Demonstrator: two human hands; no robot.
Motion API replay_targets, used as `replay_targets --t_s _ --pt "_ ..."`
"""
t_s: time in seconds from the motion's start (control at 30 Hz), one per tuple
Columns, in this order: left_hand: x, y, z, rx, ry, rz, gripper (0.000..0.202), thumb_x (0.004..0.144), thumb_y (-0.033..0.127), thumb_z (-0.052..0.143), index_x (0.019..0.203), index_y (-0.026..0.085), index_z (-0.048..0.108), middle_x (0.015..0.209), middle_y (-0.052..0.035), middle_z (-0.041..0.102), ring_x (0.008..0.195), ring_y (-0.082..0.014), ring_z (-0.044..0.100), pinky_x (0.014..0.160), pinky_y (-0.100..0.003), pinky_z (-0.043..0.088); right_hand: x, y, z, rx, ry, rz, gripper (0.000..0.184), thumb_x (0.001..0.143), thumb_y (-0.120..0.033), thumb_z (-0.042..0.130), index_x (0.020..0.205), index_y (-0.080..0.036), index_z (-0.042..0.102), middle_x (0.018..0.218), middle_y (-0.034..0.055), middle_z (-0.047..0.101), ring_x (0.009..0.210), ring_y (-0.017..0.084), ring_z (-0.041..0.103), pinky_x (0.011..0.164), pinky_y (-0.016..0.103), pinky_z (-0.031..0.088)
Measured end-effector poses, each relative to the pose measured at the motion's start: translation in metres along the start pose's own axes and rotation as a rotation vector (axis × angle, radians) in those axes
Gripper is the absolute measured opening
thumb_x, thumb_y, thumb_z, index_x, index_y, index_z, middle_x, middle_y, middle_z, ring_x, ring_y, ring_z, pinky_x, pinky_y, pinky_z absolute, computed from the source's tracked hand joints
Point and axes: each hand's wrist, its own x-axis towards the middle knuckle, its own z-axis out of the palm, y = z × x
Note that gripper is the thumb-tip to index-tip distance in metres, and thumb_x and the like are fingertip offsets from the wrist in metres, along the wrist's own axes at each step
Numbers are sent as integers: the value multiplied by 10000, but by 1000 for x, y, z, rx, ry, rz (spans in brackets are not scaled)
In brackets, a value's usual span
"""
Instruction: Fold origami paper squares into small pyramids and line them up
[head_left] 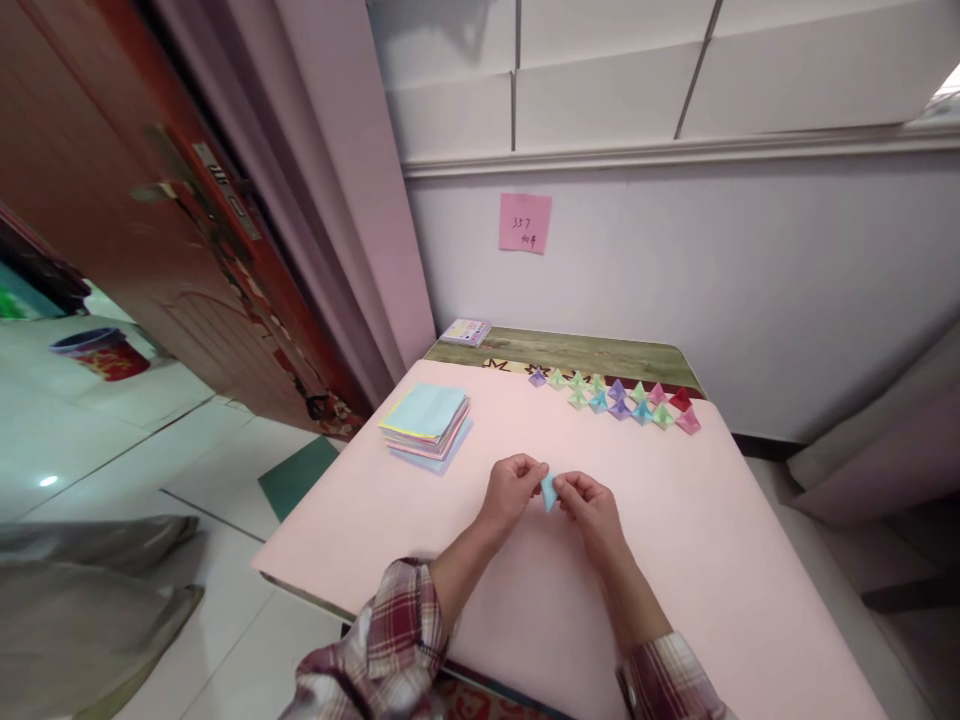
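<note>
My left hand and my right hand meet above the pink table top, both pinched on a small folded piece of light blue paper between their fingertips. A stack of coloured paper sheets lies to the left of my hands. Several small folded paper shapes in purple, green, blue and pink sit in rows near the far edge of the table.
A small pack of paper lies on the wooden surface behind the pink top. A pink sticky note hangs on the wall. A red-brown door stands open at the left, over a tiled floor.
</note>
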Motion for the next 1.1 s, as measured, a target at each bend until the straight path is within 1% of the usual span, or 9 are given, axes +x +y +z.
replay_targets --t_s 0.1,0.17,0.27,0.33,0.4,0.67,0.8,0.9,1.1 --pt "-4 4 -2 -50 87 27 259 765 412 644 731 157 614 661 8 594 590 -105 501 601 -241 403 1 4 0 135 80 49 270 715 -433 765 746 -175 695 602 -22 575 567 87 468 515 187 359" --pt "-8 7 -4 -58 127 53 236 769 384 640 707 160 599 661 17 581 589 -98 483 602 -235 392 2 6 1 240 132 97 268 679 -417 798 756 -179 702 627 -21 586 595 90 500 535 181 392" --pt "-13 11 -4 -50 69 63 162 725 298 682 690 155 614 652 22 579 610 -98 487 631 -235 391 2 8 4 331 167 143 278 633 -394 834 766 -182 713 652 -18 604 615 91 527 541 174 422" --pt "-15 13 -3 -68 32 38 127 686 253 709 705 149 639 675 13 605 645 -108 516 668 -243 406 1 7 6 352 177 153 282 615 -386 846 765 -183 719 653 -18 612 611 90 533 536 171 432" --pt "-16 13 -1 -92 24 9 121 658 227 725 710 143 655 689 3 623 667 -117 537 688 -250 416 0 7 8 359 175 149 278 614 -382 848 761 -183 723 654 -19 615 606 86 533 540 170 440" --pt "-15 10 -2 -116 46 -66 131 622 204 751 707 135 678 672 -12 646 652 -123 553 679 -253 417 -1 11 9 312 154 88 262 646 -401 821 762 -185 726 639 -23 605 598 89 517 558 193 437" --pt "-16 6 0 -168 40 -126 181 603 233 780 695 135 659 633 -1 630 606 -104 527 631 -237 393 -2 9 9 199 179 4 264 675 -421 791 780 -187 726 640 -21 607 594 103 507 571 224 434" --pt "-17 5 1 -228 19 -173 218 606 262 789 692 141 630 595 17 597 555 -84 483 586 -227 363 -3 6 10 108 193 -32 265 712 -433 759 796 -185 721 639 -21 602 600 108 506 583 234 436" --pt "-18 3 3 -227 18 -160 230 611 275 790 715 141 634 635 7 599 584 -90 494 603 -232 375 -6 1 10 23 233 -97 281 734 -441 737 821 -175 712 645 -10 609 596 120 516 577 251 451"
